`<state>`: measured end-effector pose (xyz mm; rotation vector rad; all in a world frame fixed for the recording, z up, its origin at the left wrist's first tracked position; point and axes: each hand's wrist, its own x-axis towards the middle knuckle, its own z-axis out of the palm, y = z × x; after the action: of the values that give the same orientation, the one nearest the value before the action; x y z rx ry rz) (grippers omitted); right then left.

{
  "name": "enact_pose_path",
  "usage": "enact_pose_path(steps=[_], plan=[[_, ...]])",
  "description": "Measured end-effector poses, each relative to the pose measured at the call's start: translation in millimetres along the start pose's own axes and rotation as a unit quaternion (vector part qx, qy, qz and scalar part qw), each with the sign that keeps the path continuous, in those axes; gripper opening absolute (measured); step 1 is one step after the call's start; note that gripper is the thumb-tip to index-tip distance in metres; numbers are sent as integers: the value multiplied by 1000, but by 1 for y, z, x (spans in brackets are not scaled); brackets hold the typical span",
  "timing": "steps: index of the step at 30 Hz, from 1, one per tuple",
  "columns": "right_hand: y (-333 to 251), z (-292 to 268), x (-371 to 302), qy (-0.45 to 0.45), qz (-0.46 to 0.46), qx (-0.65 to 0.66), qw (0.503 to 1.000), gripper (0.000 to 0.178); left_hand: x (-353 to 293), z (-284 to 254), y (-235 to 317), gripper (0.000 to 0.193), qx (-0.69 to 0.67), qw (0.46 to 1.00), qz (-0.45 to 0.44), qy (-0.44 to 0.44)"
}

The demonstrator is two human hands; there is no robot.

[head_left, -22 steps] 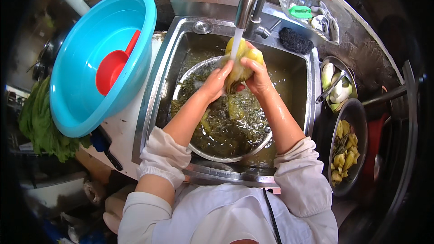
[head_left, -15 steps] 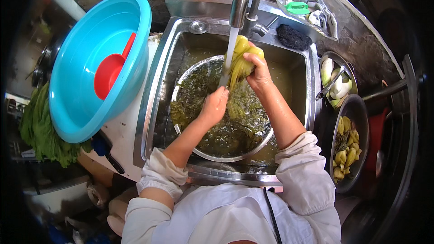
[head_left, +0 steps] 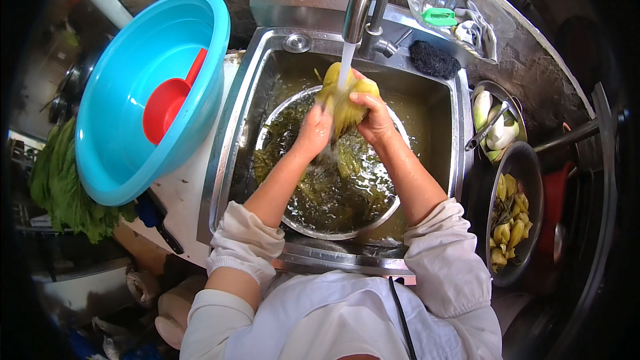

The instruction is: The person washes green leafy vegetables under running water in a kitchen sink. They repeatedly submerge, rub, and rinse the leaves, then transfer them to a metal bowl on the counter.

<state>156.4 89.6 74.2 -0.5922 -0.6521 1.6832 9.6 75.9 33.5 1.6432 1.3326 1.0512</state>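
Observation:
Water runs from the faucet (head_left: 363, 10) onto a yellow-green bunch of pickled mustard greens (head_left: 348, 110) between my hands. My right hand (head_left: 375, 117) grips the bunch from the right, thumb on top. On its left side my left hand (head_left: 315, 130) is closed on the leaves, its fingertips partly hidden and blurred. Limp leaf ends hang from the bunch toward a round metal basin (head_left: 327, 234). That basin sits in the water-filled sink (head_left: 437, 117), full of dark green leaves (head_left: 303, 187) in murky water.
Left of the sink stands a big turquoise tub (head_left: 100, 140) holding a red ladle (head_left: 165, 110). Leafy greens (head_left: 53, 190) and a black-handled knife (head_left: 170, 239) lie nearby. At right are a bowl of white-green vegetables (head_left: 501, 132) and a dark pan (head_left: 531, 217) of yellow greens. A black scrubber (head_left: 433, 59) rests behind the sink.
My left hand has moved up from the hanging leaf ends to the side of the bunch. The bunch has shifted slightly left and lower, and the stream now lands on its top.

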Motion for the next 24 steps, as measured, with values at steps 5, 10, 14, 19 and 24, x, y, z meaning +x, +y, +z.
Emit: enact_pose_path(steps=[5, 10, 14, 19, 24], plan=[[-1, -10, 5, 84, -24, 30, 996, 64, -28, 7, 19, 17, 170, 985, 36, 11], [-8, -16, -4, 43, -19, 66, 997, 56, -44, 0, 12, 16, 84, 994, -69, -24], [2, -4, -5, 30, 5, 65, 997, 60, -26, 7, 4, 35, -388, 914, -109, -46], [8, 4, -2, 9, -24, 13, 1000, 67, -25, 16, 6, 17, -77, 983, -152, -62], [12, -5, 3, 61, -26, 38, 997, 60, -52, 22, 20, 12, 75, 997, 4, 36]])
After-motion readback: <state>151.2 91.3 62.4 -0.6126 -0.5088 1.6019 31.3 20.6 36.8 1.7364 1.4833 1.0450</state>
